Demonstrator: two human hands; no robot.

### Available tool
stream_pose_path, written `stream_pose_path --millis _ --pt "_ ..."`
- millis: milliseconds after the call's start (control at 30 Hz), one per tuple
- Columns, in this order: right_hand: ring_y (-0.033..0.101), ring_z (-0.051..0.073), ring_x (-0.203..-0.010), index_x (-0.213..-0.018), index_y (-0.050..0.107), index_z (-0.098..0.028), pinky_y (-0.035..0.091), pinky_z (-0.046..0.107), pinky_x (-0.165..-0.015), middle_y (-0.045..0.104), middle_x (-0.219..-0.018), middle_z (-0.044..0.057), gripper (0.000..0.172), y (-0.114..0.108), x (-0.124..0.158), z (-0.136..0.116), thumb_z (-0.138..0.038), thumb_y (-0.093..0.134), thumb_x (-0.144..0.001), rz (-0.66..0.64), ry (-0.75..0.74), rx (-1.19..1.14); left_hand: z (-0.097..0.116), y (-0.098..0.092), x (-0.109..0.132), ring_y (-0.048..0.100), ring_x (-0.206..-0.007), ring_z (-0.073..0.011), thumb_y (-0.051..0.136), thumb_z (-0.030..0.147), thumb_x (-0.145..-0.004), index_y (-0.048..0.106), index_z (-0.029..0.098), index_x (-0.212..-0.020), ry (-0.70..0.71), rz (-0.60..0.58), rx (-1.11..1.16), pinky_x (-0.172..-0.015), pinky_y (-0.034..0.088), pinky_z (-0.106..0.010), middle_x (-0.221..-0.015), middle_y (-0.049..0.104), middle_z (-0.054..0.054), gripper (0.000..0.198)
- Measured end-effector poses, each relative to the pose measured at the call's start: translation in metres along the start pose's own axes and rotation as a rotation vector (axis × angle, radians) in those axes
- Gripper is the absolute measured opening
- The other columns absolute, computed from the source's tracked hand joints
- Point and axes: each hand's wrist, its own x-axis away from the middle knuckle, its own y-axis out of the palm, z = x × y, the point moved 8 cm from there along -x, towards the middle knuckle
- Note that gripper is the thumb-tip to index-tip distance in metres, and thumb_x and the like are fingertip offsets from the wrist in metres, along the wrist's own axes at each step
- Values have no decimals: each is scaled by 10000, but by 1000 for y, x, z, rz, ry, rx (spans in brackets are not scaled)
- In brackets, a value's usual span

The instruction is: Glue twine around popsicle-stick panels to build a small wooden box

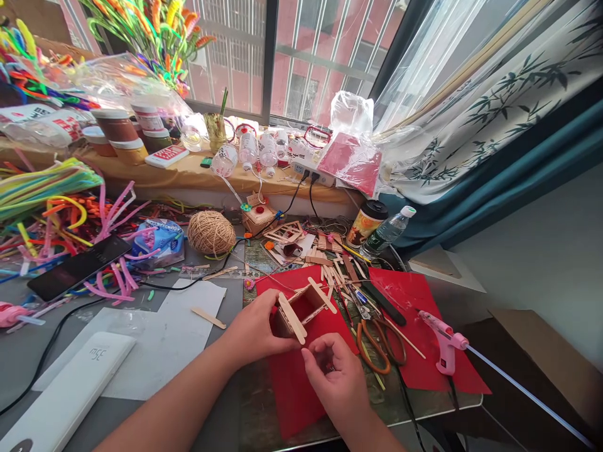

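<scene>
My left hand [257, 329] is closed around the left side of a small open box frame of wooden craft sticks [288, 317], held tilted above a sheet of red paper [299, 395]. One pale stick lies across the frame's near edge and another across its far edge. My right hand [339, 376] is just below the near stick's lower end, its fingers curled and the thumb close to the index finger. Whether anything is between those fingertips is hidden. Orange-handled scissors [377, 348] lie to the right of this hand.
A pink hot glue gun [445, 342] rests on more red paper at the right. Loose craft sticks [332, 263], a twine ball [211, 233], a water bottle [389, 232] and a patterned cup [366, 223] stand behind. At left are a phone [80, 267], pipe cleaners [47, 182] and a white power bank [70, 389].
</scene>
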Motion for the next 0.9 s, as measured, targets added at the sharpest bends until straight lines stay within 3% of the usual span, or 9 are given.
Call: stream_pose_path --millis 67,133,167,267,367,533,700,900 --pt "628 157 -616 -867 625 -223 511 258 -574 689 -754 18 233 2 -1 8 -409 706 -981 -4 80 -82 -6 -5 -1 644 -1214 -339 992 436 -581 584 275 -1368 30 -55 116 -975 514 -400 -1371 662 -98 901" --pt "610 154 -591 -845 649 -210 489 258 -552 702 -722 28 314 8 -3 14 -489 715 -973 -66 190 -193 -17 -10 -5 637 -1253 -343 1011 465 -565 583 281 -1431 11 -76 295 -1025 521 -407 -1450 635 -110 983" --pt "593 147 -560 -838 661 -202 471 254 -528 712 -703 33 358 13 -3 17 -533 726 -958 -107 256 -258 -23 -16 -8 654 -1208 -328 991 496 -608 625 261 -1373 -7 -27 394 -1010 530 -400 -1404 659 -111 881" --pt "520 107 -443 -838 691 -178 394 226 -449 734 -647 38 468 27 -3 22 -636 776 -882 -190 427 -438 -35 -21 -16 670 -1075 -252 654 621 -958 654 219 -1196 -38 95 486 -963 534 -361 -1190 706 -88 467" --pt "479 81 -383 -818 708 -164 343 202 -419 730 -588 31 511 34 -3 25 -665 808 -834 -201 494 -510 -38 -15 -19 653 -934 -213 540 602 -1036 661 206 -1015 -74 139 506 -888 526 -325 -978 693 -47 415" --pt "478 80 -362 -773 706 -162 325 196 -404 713 -543 28 530 35 -5 27 -680 800 -830 -175 496 -496 -33 -7 -16 628 -840 -192 622 588 -1003 673 199 -927 -93 127 533 -815 522 -297 -874 672 -24 400" --pt "475 93 -379 -753 692 -176 349 212 -412 704 -544 29 525 31 -1 23 -685 795 -833 -185 467 -486 -35 -12 -17 620 -820 -196 559 647 -1013 663 199 -890 -92 181 531 -795 522 -303 -876 672 -37 475" --pt "475 114 -458 -833 683 -202 382 237 -454 656 -616 -1 445 3 -9 13 -619 657 -988 -128 287 -413 -41 -17 -18 608 -818 -198 483 660 -1040 619 218 -856 -107 241 499 -807 516 -305 -870 660 -29 498"
